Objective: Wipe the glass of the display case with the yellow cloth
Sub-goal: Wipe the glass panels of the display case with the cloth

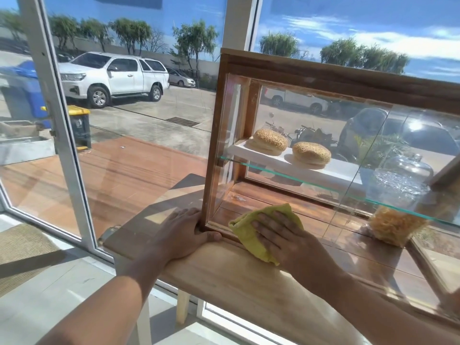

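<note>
Yellow cloth (251, 235) under right hand (283, 237), flat against display case (323, 78) glass

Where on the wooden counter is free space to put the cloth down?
Bare wood lies on the counter in front of the display case, between both forearms, and left of the left hand. The right hand presses the yellow cloth on the glass.

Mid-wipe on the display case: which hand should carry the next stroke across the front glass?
Probably the right hand: it is pressed flat on the yellow cloth against the lower left of the front glass. The left hand has no cloth; it braces the case's wooden corner.
</note>
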